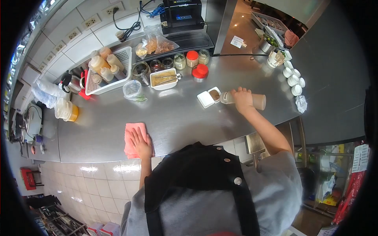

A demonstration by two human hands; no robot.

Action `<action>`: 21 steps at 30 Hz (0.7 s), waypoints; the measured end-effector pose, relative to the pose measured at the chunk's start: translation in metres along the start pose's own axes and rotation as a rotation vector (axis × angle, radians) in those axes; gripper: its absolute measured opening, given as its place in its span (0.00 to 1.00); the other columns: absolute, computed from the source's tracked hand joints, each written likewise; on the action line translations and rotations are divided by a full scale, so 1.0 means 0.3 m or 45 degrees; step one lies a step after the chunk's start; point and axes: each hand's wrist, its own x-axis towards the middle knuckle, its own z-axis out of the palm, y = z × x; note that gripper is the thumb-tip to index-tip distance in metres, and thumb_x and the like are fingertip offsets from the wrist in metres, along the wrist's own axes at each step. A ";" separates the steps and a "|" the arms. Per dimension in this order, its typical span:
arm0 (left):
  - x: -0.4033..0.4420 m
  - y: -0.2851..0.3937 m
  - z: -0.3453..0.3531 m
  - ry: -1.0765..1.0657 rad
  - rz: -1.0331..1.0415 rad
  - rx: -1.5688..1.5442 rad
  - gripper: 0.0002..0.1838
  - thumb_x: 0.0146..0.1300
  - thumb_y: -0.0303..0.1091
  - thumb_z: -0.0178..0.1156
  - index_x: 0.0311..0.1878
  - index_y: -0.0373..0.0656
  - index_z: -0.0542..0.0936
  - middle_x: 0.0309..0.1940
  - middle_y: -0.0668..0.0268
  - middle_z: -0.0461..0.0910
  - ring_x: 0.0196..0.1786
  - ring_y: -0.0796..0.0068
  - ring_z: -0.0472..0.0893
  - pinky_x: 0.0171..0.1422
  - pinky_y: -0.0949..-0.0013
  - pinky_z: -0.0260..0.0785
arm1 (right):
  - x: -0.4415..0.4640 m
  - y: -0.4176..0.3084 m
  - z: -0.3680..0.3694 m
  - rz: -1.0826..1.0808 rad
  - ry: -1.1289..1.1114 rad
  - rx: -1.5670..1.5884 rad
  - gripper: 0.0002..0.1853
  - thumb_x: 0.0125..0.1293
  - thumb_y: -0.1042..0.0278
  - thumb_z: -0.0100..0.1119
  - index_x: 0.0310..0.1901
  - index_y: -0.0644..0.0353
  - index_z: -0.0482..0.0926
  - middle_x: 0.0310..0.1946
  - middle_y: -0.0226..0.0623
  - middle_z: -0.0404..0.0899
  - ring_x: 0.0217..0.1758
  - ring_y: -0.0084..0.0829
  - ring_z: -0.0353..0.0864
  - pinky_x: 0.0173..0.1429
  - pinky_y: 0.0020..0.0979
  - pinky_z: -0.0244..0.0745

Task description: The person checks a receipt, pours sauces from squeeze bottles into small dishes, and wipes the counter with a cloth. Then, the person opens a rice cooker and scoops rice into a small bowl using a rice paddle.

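Note:
My left hand (140, 142) lies flat with fingers spread on a folded pink cloth (129, 148) near the front edge of the steel counter (177, 122). Farther right, my right hand (243, 98) is wrapped round a pale cylindrical container (258, 102), which lies tilted almost level, its narrower end pointing left. That end is close beside a small open white box (205, 99) with a hinged lid. Brown contents (214, 94) show in one half of the box.
Behind stand a white basket of bottles (128, 59), several jars (180, 61), a white tray with tongs (163, 79) and a red-lidded container (200, 71). Yellow-filled tubs (66, 109) are at left, stacked white cups (293, 80) at right. The counter's front edge runs near my body.

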 end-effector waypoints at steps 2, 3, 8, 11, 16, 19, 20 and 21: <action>-0.001 0.003 -0.004 -0.007 -0.003 0.008 0.33 0.71 0.47 0.51 0.76 0.48 0.60 0.79 0.55 0.51 0.81 0.54 0.47 0.82 0.49 0.35 | -0.005 0.000 -0.006 0.011 -0.011 0.008 0.14 0.62 0.68 0.58 0.50 0.50 0.79 0.46 0.38 0.79 0.52 0.37 0.81 0.54 0.40 0.73; -0.001 0.004 -0.005 -0.010 -0.005 -0.015 0.33 0.70 0.47 0.51 0.76 0.48 0.60 0.79 0.55 0.51 0.81 0.54 0.47 0.82 0.49 0.35 | -0.007 0.002 -0.003 0.014 -0.011 0.008 0.14 0.62 0.68 0.58 0.50 0.50 0.79 0.46 0.38 0.79 0.52 0.37 0.81 0.54 0.40 0.73; 0.001 -0.009 0.000 -0.016 0.022 -0.019 0.35 0.70 0.46 0.52 0.77 0.46 0.59 0.79 0.55 0.50 0.81 0.54 0.46 0.82 0.48 0.35 | -0.012 -0.001 0.004 0.106 -0.061 0.101 0.19 0.59 0.74 0.60 0.53 0.48 0.78 0.47 0.38 0.79 0.54 0.39 0.81 0.54 0.43 0.75; 0.002 -0.024 0.005 -0.045 0.040 -0.034 0.38 0.68 0.48 0.54 0.77 0.45 0.56 0.79 0.53 0.48 0.81 0.51 0.43 0.81 0.46 0.35 | -0.017 0.002 0.029 0.158 -0.035 0.163 0.21 0.56 0.70 0.65 0.53 0.49 0.78 0.47 0.39 0.80 0.54 0.41 0.81 0.55 0.43 0.75; 0.026 0.062 -0.057 -0.108 -0.052 -0.238 0.44 0.63 0.47 0.61 0.78 0.43 0.54 0.78 0.46 0.46 0.81 0.46 0.41 0.80 0.42 0.34 | -0.069 0.048 -0.025 0.262 -0.292 0.871 0.33 0.46 0.59 0.75 0.56 0.55 0.76 0.53 0.45 0.81 0.55 0.46 0.81 0.56 0.39 0.76; 0.102 0.197 -0.173 -0.197 0.064 -0.614 0.45 0.62 0.44 0.66 0.77 0.41 0.54 0.77 0.45 0.48 0.79 0.43 0.49 0.78 0.43 0.44 | -0.089 0.028 0.062 0.095 -0.232 1.862 0.45 0.42 0.53 0.80 0.63 0.61 0.70 0.56 0.46 0.78 0.59 0.40 0.78 0.63 0.36 0.71; 0.115 0.254 -0.220 -0.277 0.091 -0.936 0.46 0.61 0.43 0.67 0.77 0.40 0.54 0.77 0.45 0.50 0.78 0.44 0.53 0.77 0.44 0.48 | -0.120 -0.037 -0.023 0.092 -0.202 2.027 0.47 0.44 0.52 0.80 0.64 0.63 0.68 0.57 0.46 0.77 0.60 0.38 0.76 0.65 0.36 0.70; 0.131 0.303 -0.250 -0.261 0.102 -0.942 0.46 0.61 0.43 0.67 0.77 0.40 0.54 0.77 0.45 0.50 0.78 0.44 0.53 0.77 0.44 0.48 | -0.134 -0.098 -0.075 0.047 -0.138 2.039 0.48 0.45 0.53 0.79 0.65 0.63 0.65 0.59 0.47 0.75 0.62 0.37 0.75 0.66 0.36 0.69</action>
